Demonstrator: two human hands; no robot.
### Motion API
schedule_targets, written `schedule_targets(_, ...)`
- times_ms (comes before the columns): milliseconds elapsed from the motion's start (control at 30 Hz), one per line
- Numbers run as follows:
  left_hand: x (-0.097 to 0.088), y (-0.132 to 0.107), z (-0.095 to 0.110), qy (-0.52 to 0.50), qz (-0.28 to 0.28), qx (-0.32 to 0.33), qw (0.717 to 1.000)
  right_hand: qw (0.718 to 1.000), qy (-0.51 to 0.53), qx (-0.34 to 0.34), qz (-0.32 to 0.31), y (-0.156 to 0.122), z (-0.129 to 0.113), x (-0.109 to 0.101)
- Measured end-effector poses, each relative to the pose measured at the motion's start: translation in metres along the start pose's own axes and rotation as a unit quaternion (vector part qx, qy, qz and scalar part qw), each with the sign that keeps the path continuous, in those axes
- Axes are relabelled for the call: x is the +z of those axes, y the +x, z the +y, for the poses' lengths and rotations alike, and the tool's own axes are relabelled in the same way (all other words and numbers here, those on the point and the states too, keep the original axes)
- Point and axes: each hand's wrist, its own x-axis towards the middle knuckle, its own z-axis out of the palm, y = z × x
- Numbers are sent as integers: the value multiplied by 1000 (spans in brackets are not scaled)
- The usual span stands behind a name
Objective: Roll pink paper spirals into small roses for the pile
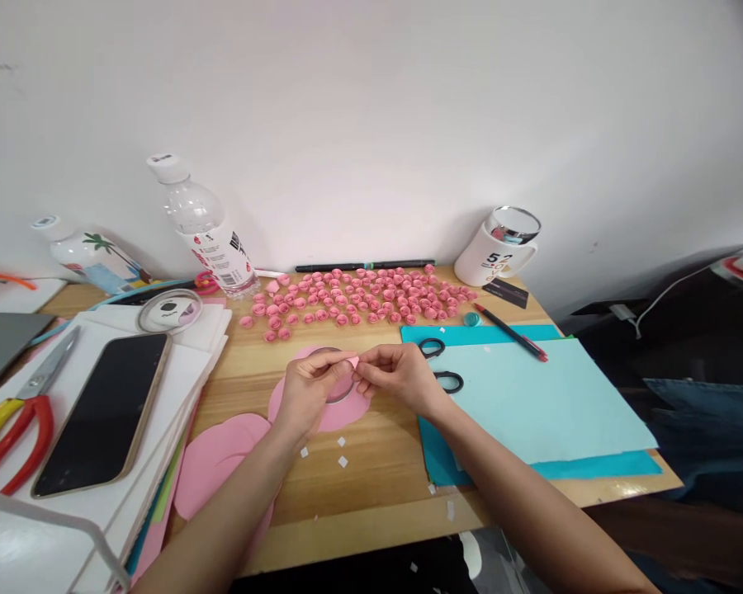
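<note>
Between my fingertips is a small piece of pink paper (353, 361), mostly covered by the fingers. My left hand (313, 388) pinches it from the left, and my right hand (399, 375) pinches it from the right. Below the hands lies a pink paper circle (347, 418) with a roll of tape (339, 394) on it, partly hidden. More pink paper circles (220, 458) overlap near my left forearm. Beyond the hands, many rolled pink paper roses (371, 297) are spread across the wooden table. Black-handled scissors (449, 381) lie beside my right hand, partly hidden.
Light blue paper sheets (551, 396) lie at right, with a pen (513, 334) across their edge. A white mug (495, 247) and a clear bottle (207, 227) stand by the wall. At left, a phone (105, 412) and red-yellow scissors (30, 412) rest on a paper stack.
</note>
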Motion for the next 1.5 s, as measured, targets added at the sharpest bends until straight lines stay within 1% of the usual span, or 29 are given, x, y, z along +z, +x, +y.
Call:
schedule_targets(200,1,0,1,-1,-5,4,1000,1000,11,8,-10,0,-3,-2)
schedule_targets(433,1,0,3,-11,4,-10,1000,1000,22,8,-20,1,-1,-3)
schedule_targets(633,2,-1,2,-16,-3,1,1000,1000,14,6,-6,1,0,-1)
schedule_targets(800,1,-1,1,-8,-7,-10,1000,1000,-4,0,1,1,2,0)
schedule_targets(1100,2,0,1,-7,-8,3,1000,999,40,22,-6,2,1,0)
schedule_targets(1500,1,0,0,5,-10,6,1000,998,51,34,-17,2,-1,-1)
